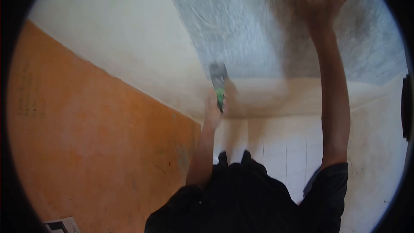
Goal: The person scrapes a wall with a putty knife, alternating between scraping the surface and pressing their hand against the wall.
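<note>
A putty knife (pixel 217 77) with a grey blade and a green and black handle is held in my left hand (pixel 211 111). Its blade points up, near the lower left corner of a grey coated patch (pixel 241 30) on the pale wall. My right hand (pixel 325 0) is raised high on the right over that patch, its fingers bent and partly cut off by the top edge. A dark edge shows between those fingers, but what they hold is blurred and I cannot make it out.
An orange surface (pixel 99 146) with faint lettering fills the left side. White tiles (pixel 284 155) lie below the pale band under the grey patch. A dark object (pixel 406 108) stands at the far right edge, and a printed sheet (pixel 64 225) is at the lower left.
</note>
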### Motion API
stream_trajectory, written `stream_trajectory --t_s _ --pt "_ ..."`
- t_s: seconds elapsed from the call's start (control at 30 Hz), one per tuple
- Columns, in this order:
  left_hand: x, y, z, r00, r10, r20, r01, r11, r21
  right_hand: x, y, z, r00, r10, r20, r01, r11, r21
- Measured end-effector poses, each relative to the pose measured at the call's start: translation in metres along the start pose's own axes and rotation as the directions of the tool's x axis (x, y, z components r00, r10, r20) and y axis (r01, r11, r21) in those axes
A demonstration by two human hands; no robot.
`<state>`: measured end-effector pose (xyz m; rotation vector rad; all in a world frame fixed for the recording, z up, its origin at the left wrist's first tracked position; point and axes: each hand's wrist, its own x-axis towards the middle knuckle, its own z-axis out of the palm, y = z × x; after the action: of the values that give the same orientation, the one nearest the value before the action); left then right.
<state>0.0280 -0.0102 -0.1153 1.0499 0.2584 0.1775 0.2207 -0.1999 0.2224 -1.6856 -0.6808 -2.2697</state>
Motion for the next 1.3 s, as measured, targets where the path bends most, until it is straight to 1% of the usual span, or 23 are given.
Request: stream_trajectory --t_s 0.07,0.1,0.2,0.3,0.37,0.4,0.47,0.53,0.57,0.63,0.67,0.73,0.77,0.8,0.83,0.87,0.93,1.0,1.07,1.1,1.13,1.2,1.3 --pt "0.0 0.04 0.023 0.999 0.031 0.012 -0.031 0.999 -0.035 -0.003 0.005 0.003 0.993 -0.079 -0.085 0.085 0.994 0.065" --pt "0.0 0.057 0.036 0.998 0.06 -0.006 -0.06 0.996 -0.071 -0.006 0.01 0.002 0.995 -0.078 -0.061 0.082 0.994 0.067" --pt "0.004 0.073 0.049 0.994 0.063 -0.084 -0.075 0.986 -0.149 -0.008 0.024 0.002 0.983 -0.153 -0.099 0.157 0.987 0.038" --pt "0.016 -0.002 0.015 0.989 0.052 -0.139 -0.069 0.99 -0.123 -0.007 0.021 0.013 0.959 -0.229 -0.166 0.226 0.973 -0.039" --pt "0.005 -0.007 0.018 0.994 0.06 -0.094 -0.072 0.99 -0.124 -0.008 0.012 0.006 0.99 -0.13 -0.049 0.128 0.991 -0.049" --pt "0.003 -0.007 0.018 0.997 0.047 -0.059 -0.054 0.991 -0.126 -0.005 0.013 0.005 0.989 -0.131 -0.061 0.128 0.99 -0.054" --pt "0.005 0.035 0.041 0.997 0.062 -0.047 -0.069 0.987 -0.146 -0.004 0.014 0.002 0.989 -0.146 -0.026 0.142 0.984 -0.106" --pt "0.007 0.079 0.059 0.984 0.176 0.016 -0.176 0.984 0.006 -0.005 0.015 -0.001 0.989 -0.149 -0.002 0.148 0.984 -0.103" --pt "0.006 0.081 0.058 0.981 0.195 0.012 -0.195 0.981 0.004 -0.004 0.014 -0.002 0.988 -0.151 0.023 0.153 0.983 -0.104" --pt "-0.004 0.077 0.056 0.999 -0.05 -0.011 0.048 0.993 -0.111 -0.001 0.008 -0.006 0.989 -0.145 0.029 0.147 0.986 -0.079" --pt "-0.013 0.07 0.051 1.0 -0.028 -0.009 0.026 0.994 -0.11 -0.001 0.006 -0.009 0.989 -0.137 0.059 0.141 0.988 -0.066" --pt "-0.025 0.065 0.048 0.962 -0.179 0.208 0.247 0.896 -0.37 0.001 -0.002 -0.008 0.994 -0.093 0.066 0.097 0.993 -0.072" --pt "-0.022 0.075 0.051 0.964 -0.159 0.212 0.23 0.9 -0.371 0.006 -0.006 -0.004 0.997 -0.076 -0.005 0.076 0.996 0.051" --pt "-0.023 0.083 0.05 0.921 -0.08 0.381 0.258 0.859 -0.443 0.008 -0.013 -0.003 0.996 -0.053 -0.07 0.064 0.982 0.18" --pt "-0.026 0.096 0.053 0.848 0.018 0.53 0.296 0.813 -0.501 0.007 -0.015 -0.003 0.994 -0.058 -0.088 0.074 0.979 0.189" --pt "-0.023 0.109 0.056 0.848 0.04 0.529 0.278 0.816 -0.506 0.004 -0.011 -0.005 0.998 -0.036 -0.045 0.042 0.989 0.142" --pt "-0.012 0.141 0.064 0.68 0.266 0.683 0.335 0.716 -0.612 0.003 -0.009 -0.006 1.0 -0.018 -0.024 0.021 0.995 0.098" --pt "-0.005 0.169 0.079 0.656 0.294 0.695 0.338 0.709 -0.619 0.004 -0.011 -0.006 0.999 0.047 0.009 -0.048 0.987 0.152" --pt "0.003 0.187 0.09 0.477 0.396 0.785 0.529 0.584 -0.616 0.005 -0.01 -0.007 0.999 0.041 0.012 -0.042 0.988 0.149" --pt "0.0 0.197 0.096 0.521 0.358 0.775 0.512 0.595 -0.619 0.005 -0.011 -0.008 0.999 0.042 0.026 -0.045 0.99 0.137" --pt "-0.004 0.205 0.1 0.515 0.363 0.776 0.51 0.599 -0.618 0.005 -0.012 -0.009 0.999 0.039 0.018 -0.041 0.99 0.136" --pt "-0.01 0.215 0.106 0.658 0.231 0.717 0.441 0.653 -0.616 0.007 -0.013 -0.012 0.998 0.044 0.052 -0.05 0.991 0.124" --pt "-0.015 0.21 0.103 0.607 0.259 0.752 0.524 0.581 -0.623 0.007 -0.013 -0.012 0.997 0.048 0.052 -0.055 0.989 0.135"
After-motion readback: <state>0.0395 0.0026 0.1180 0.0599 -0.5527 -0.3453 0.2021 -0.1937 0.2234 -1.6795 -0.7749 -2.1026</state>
